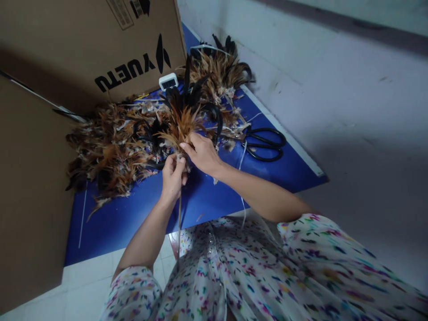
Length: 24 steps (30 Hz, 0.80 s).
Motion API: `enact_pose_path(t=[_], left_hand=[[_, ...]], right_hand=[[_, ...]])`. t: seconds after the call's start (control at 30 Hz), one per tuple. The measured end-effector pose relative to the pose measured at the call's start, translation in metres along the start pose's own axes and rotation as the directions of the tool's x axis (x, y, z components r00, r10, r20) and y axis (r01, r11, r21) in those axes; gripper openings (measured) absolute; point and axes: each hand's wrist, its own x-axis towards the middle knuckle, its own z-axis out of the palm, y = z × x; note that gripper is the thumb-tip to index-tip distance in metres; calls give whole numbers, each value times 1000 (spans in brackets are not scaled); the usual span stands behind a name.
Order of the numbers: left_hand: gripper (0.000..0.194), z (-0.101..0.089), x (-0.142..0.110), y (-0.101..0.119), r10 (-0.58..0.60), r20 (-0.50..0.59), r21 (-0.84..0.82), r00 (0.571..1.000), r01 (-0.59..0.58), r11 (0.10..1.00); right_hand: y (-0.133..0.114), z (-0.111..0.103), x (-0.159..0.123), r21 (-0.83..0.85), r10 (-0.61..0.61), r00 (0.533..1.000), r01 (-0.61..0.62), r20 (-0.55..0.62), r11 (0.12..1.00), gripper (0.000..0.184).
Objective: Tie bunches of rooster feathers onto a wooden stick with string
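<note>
Over the front of the blue table, my left hand (173,176) is closed round the base of a feather bundle (182,120) on a thin stick (179,214), which hangs down past the table edge. The bundle is orange-brown with long black plumes fanning upward. My right hand (202,151) pinches at the lower feathers on the bundle's right side, its fingertips closed. Whether a separate feather is between those fingers I cannot make out. Left of my hands lies a wide pile of loose brown feathers (110,151).
Black-handled scissors (265,143) lie at the right, beside a white string (243,156) trailing over the edge of the blue table (133,223). More feathers (217,71) are heaped at the back by the wall. Cardboard boxes (76,40) stand left; a small white device (168,81) sits before them.
</note>
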Motion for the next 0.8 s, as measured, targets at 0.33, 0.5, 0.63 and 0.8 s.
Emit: enact_pose_path(t=[0.33, 0.5, 0.63, 0.8], left_hand=[[37, 0, 0, 6, -50, 61, -78, 997, 55, 995], [36, -1, 0, 8, -137, 62, -112, 989, 143, 983], [36, -1, -1, 8, -150, 96, -130, 984, 162, 978], [34, -4, 0, 8, -188, 142, -147, 972, 208, 967]], right_hand=[[0, 3, -1, 163, 2, 996, 13, -90, 987, 23], [-1, 3, -1, 182, 45, 995, -28, -91, 983, 22], [-4, 2, 0, 198, 108, 990, -89, -89, 976, 21], [-1, 2, 2, 274, 173, 983, -152, -57, 950, 23]])
